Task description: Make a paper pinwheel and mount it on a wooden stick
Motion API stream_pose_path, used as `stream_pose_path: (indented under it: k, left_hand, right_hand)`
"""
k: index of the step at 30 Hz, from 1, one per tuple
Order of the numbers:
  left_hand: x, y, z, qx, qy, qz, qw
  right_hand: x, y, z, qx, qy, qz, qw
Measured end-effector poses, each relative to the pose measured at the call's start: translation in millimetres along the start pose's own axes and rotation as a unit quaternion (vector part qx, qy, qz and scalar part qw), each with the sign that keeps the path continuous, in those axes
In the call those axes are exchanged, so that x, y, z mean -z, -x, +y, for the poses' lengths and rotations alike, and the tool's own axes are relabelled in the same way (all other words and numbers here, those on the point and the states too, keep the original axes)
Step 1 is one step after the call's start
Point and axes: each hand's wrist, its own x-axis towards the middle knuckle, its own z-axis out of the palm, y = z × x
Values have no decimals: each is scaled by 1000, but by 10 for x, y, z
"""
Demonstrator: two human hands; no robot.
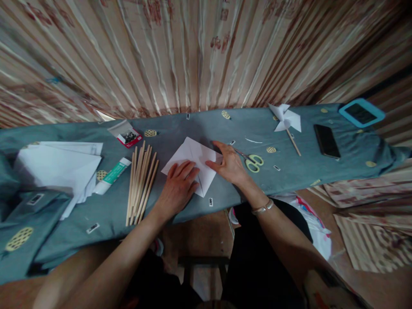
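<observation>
A square of white paper (189, 149) lies turned on its corner before me, with dark lines running from its corners toward the middle; I cannot tell whether they are creases or cuts. My left hand (179, 187) rests on its lower left part with the fingers laid flat. At the right corner is my right hand (229, 163), thumb and forefinger apart and touching the paper. Just past that hand are scissors (254, 163) with pale green handles, the blades partly hidden behind it. A bundle of wooden sticks (140, 184) lies to the left of the paper.
On the left lie a stack of white paper (61, 165), a glue stick (112, 176) and an open red-and-white box (127, 134) of small dark pieces. To the right are a paper pinwheel (286, 119) on a stick, a phone (326, 140) and a blue-framed tablet (362, 112). A curtain (199, 56) hangs behind.
</observation>
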Motion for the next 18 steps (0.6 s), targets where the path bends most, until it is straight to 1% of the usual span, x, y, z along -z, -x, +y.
stream_pose_path:
  k: [3, 7, 13, 18]
  left_hand:
    - [-14, 10, 0, -4, -2, 7, 1000]
    - [-33, 17, -4, -8, -5, 17, 1000]
    - [-56, 24, -17, -11, 4, 27, 1000]
    - [-55, 26, -18, -12, -2, 30, 999]
  right_hand:
    - [-117, -41, -19, -13, 4, -7, 1000]
    - [-164, -49, -29, -31, 9, 6, 999]
    - [-143, -51, 25, -29, 1, -3, 1000]
    - [-75, -35, 105, -34, 9, 8, 999]
